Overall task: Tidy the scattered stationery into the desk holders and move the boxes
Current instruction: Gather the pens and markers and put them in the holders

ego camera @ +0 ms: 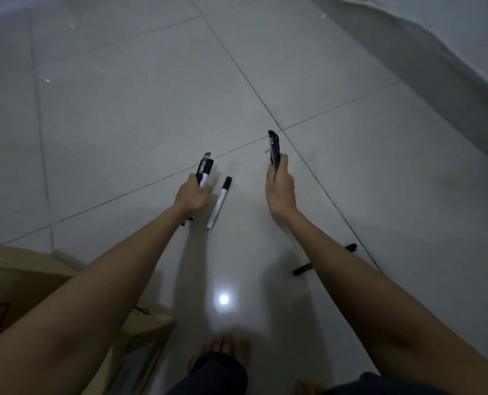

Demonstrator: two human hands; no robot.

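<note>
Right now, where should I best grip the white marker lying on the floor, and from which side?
Pinch the white barrel of the marker at its middle, from above. It lies flat on the tile floor, black cap pointing away, just right of the left hand, which already holds pens.

floor tiles [151, 109]: glossy, smooth, pale grey – they mirror a lamp as a bright spot; thin dark grout lines between them
white marker [219, 203]: smooth plastic barrel, white, with a black cap, slight sheen
pens in left hand [204, 170]: plastic – one with a clear, shiny barrel, one white with a black cap
pens in right hand [274, 149]: dark glossy plastic
black pen [302, 268]: matt dark plastic
cardboard box [23, 280]: brown cardboard, matt
wall [436, 52]: matt, pale
</note>
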